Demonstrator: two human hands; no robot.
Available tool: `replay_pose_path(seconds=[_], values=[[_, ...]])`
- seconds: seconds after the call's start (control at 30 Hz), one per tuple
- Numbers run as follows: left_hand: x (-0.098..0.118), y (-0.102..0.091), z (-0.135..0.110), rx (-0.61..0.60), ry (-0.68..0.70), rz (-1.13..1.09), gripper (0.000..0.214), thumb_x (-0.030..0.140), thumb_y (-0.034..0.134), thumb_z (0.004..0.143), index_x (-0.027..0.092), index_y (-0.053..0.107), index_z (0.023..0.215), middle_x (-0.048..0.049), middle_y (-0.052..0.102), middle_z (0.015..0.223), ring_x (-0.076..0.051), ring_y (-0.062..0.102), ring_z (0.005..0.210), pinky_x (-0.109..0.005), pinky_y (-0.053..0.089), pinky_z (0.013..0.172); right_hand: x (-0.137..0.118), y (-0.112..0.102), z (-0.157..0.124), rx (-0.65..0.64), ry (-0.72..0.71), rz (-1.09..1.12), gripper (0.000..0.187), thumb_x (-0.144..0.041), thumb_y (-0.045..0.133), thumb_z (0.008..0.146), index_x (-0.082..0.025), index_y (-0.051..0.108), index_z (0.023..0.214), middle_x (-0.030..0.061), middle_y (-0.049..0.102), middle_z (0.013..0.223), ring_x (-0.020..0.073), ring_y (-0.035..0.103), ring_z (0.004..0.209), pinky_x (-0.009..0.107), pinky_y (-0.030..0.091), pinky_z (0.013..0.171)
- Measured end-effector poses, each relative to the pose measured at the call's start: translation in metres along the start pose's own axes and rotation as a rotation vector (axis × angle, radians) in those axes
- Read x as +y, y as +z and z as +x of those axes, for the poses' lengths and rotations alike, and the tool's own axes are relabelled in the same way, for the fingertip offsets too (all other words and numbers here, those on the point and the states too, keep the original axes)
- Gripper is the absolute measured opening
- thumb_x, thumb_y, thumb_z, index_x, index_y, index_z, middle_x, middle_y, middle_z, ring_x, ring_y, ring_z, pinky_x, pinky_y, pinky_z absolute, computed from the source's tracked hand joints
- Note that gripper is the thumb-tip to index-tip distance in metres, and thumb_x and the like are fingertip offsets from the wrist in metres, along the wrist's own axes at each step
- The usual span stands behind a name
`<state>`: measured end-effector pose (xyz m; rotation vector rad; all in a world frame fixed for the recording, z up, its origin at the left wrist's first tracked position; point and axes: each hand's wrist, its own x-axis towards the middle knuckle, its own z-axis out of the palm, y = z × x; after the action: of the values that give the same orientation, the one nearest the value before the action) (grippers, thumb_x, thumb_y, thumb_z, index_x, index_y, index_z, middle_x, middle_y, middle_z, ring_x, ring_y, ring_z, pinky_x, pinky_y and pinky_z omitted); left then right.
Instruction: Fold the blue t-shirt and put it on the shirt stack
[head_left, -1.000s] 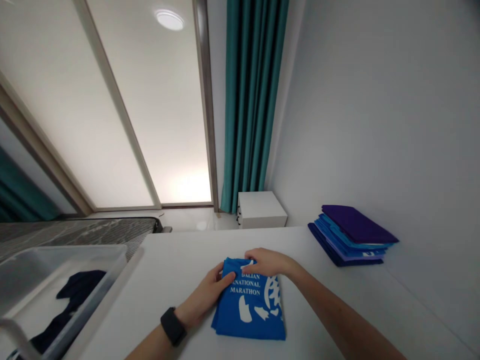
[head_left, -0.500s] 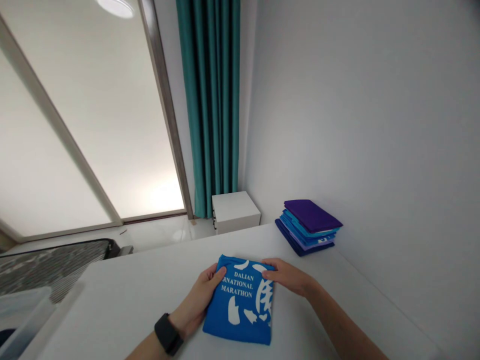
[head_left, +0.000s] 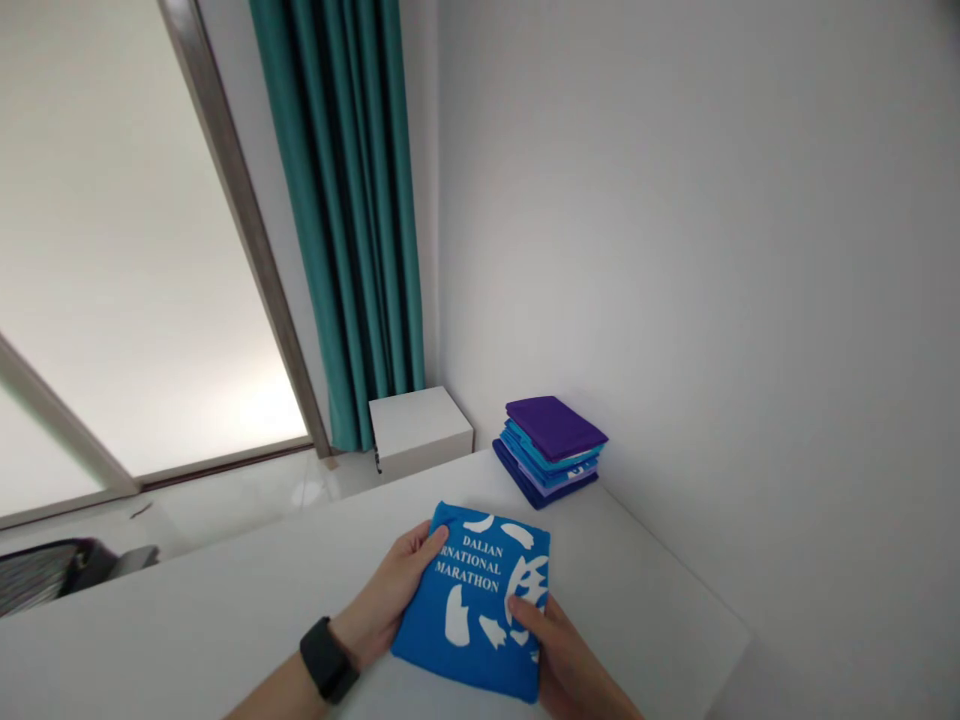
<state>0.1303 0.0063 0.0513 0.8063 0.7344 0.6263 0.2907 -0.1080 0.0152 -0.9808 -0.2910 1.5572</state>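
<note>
A blue folded T-shirt (head_left: 469, 625) with white lettering and white brush-like shapes is held between my two hands, just above the white table. My left hand (head_left: 409, 580), with a black watch on its wrist, grips the upper left edge, thumb on top and fingers underneath. On the lower right edge, my right hand (head_left: 555, 645) pinches the cloth the same way, its thumb lying over the white print. Beyond the shirt, a stack of folded clothes (head_left: 551, 450) in purple, blue and navy sits close to the wall.
The white table (head_left: 315, 590) runs along the wall (head_left: 675, 300) on the right. Past its far edge stand a low white cabinet (head_left: 420, 425) and a green curtain (head_left: 352, 220). A frosted sliding door (head_left: 142, 250) fills the left side.
My right hand has slid from the shirt's upper right corner down to its lower right edge. The view has turned to the right, so the stack appears further left.
</note>
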Motion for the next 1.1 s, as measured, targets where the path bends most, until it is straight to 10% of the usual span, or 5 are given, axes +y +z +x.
replay_pose_path(seconds=[0.27, 0.67, 1.1], values=[[0.033, 0.034, 0.053, -0.173, 0.135, 0.420, 0.046, 0.052, 0.063, 0.082, 0.018, 0.060, 0.113, -0.0081, 0.073, 0.101, -0.023, 0.070, 0.083, -0.037, 0.056, 0.078, -0.058, -0.004, -0.001, 0.164, -0.117, -0.018, 0.063, -0.040, 0.086, 0.058, -0.017, 0.059, 0.110, 0.0074, 0.073, 0.095, 0.0237, 0.069, 0.088, 0.033, 0.055, 0.074], [0.142, 0.110, 0.191, -0.158, 0.671, 1.438, 0.041, 0.045, 0.042, 0.092, 0.016, 0.065, 0.110, -0.0077, 0.070, 0.111, -0.023, 0.063, 0.101, -0.030, 0.048, 0.087, -0.159, 0.018, 0.061, 0.116, -0.413, 0.114, 0.045, -0.027, 0.067, 0.075, -0.023, 0.056, 0.118, 0.0051, 0.071, 0.106, 0.0247, 0.068, 0.093, 0.037, 0.058, 0.072], [0.158, 0.148, 0.278, -0.225, 0.636, 1.618, 0.038, 0.041, 0.053, 0.087, 0.017, 0.068, 0.113, -0.0083, 0.072, 0.105, -0.022, 0.065, 0.095, -0.026, 0.047, 0.084, -0.188, 0.013, 0.103, 0.149, -0.455, 0.270, 0.039, -0.023, 0.052, 0.084, -0.023, 0.052, 0.123, 0.0039, 0.073, 0.097, 0.0211, 0.069, 0.086, 0.038, 0.057, 0.072]])
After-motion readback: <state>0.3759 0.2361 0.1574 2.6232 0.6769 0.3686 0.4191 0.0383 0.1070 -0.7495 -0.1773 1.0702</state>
